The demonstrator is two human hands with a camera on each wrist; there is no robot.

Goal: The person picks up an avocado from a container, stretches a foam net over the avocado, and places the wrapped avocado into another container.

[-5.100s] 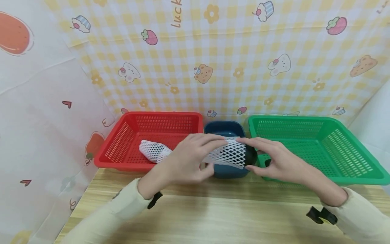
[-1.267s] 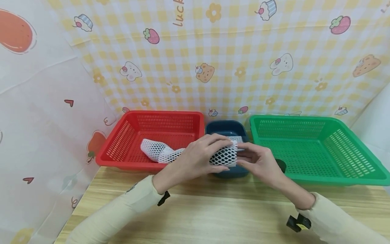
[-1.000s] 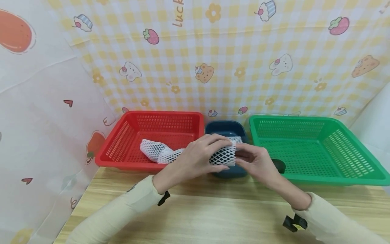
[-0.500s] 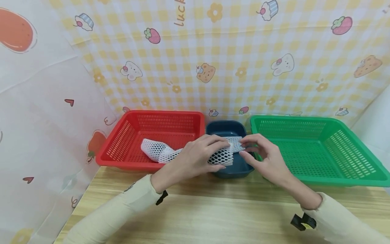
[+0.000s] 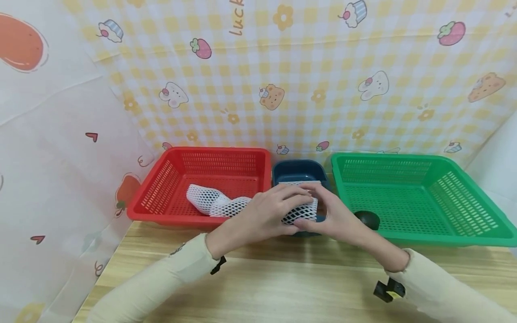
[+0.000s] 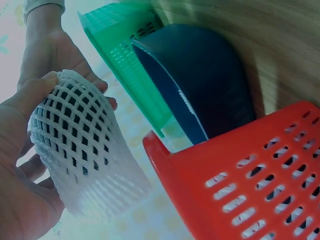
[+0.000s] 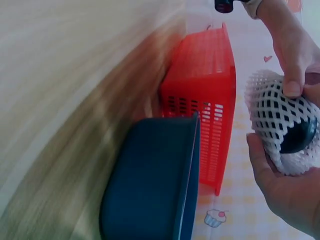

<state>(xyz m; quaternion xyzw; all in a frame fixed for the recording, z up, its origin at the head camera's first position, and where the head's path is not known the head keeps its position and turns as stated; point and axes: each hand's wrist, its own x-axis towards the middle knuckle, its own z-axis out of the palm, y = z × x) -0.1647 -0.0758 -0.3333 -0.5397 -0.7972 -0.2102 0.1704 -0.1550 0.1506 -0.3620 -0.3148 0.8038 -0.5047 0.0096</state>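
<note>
Above the dark blue bin (image 5: 300,168), a white foam net sleeve (image 6: 75,130) is held between both hands. Inside it sits a dark, glossy avocado (image 7: 300,136), showing through the sleeve's open end in the right wrist view. My left hand (image 5: 258,213) grips the sleeve from the left, thumb below and fingers over the top. My right hand (image 5: 335,215) curls round the open end, its fingers and thumb on the net. Another avocado (image 5: 368,220) lies in the near left corner of the green basket (image 5: 408,240).
The red basket (image 5: 214,152) on the left holds foam-netted pieces (image 5: 203,197). More white foam netting (image 5: 299,182) shows in the blue bin behind the hands. All three containers stand side by side on the wooden table (image 5: 282,287), against a checked cloth.
Since the oldest frame, the avocado has gone deeper into the sleeve. Half a second ago the right hand was apart from the sleeve, over the bin; now it has moved left onto it.
</note>
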